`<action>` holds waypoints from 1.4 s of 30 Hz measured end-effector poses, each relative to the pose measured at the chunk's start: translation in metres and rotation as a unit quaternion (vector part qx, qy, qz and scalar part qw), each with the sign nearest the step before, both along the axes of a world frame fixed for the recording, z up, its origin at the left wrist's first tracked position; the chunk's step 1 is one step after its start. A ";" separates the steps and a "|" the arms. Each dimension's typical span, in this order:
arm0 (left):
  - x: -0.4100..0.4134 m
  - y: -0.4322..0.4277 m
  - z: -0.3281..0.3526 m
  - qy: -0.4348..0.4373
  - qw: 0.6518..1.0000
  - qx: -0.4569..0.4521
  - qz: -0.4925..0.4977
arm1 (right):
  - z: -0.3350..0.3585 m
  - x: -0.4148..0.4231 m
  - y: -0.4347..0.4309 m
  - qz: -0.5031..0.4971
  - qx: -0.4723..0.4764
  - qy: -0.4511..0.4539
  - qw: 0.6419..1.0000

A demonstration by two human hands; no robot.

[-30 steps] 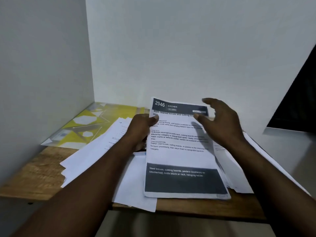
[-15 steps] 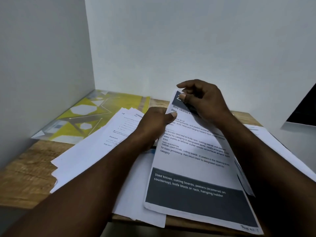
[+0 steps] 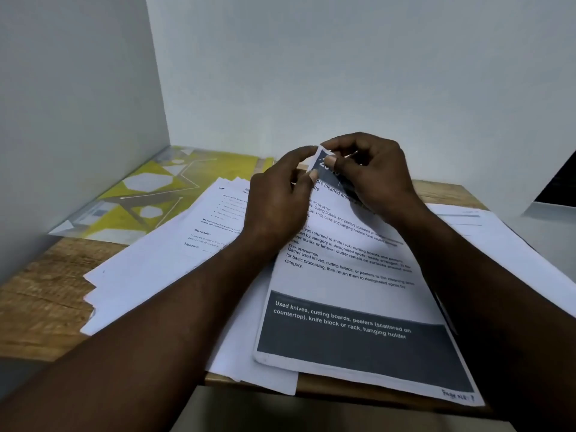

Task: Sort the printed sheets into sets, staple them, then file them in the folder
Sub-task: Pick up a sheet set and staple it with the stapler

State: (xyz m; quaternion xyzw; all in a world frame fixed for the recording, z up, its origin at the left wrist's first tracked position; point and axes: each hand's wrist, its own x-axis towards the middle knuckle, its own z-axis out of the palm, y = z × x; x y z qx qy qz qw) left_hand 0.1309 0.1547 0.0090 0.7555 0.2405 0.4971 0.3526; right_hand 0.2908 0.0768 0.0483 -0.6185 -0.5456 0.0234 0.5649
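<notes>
A set of printed sheets with dark header and footer bands [image 3: 349, 275] lies in front of me on the wooden desk [image 3: 37, 294]. My left hand [image 3: 277, 204] and my right hand [image 3: 371, 176] both pinch its top left corner, which is lifted off the desk. A fanned pile of white text sheets [image 3: 162, 260] lies to the left, partly under my left forearm. More white sheets [image 3: 505, 244] lie at the right under my right arm. A yellow and grey patterned folder [image 3: 149, 194] lies flat at the back left against the wall. No stapler is in view.
White walls close the desk at the left and back. A dark opening [image 3: 558, 182] shows at the far right. Some sheets overhang the desk's front edge [image 3: 249, 381].
My right hand came in from above the sheet's top edge to its top left corner. My left hand slid up to the same corner, which now lifts between both hands. The view moved closer.
</notes>
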 end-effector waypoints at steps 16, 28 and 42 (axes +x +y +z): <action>0.002 0.007 0.003 -0.027 0.995 -0.100 0.007 | -0.005 -0.004 0.004 0.009 -0.008 0.048 0.999; 0.001 0.004 0.004 -0.033 0.993 -0.110 -0.009 | -0.003 -0.014 0.005 -0.027 -0.011 0.035 0.999; 0.003 0.010 0.003 -0.038 0.994 -0.101 0.000 | -0.001 -0.028 0.005 -0.012 0.011 0.036 0.999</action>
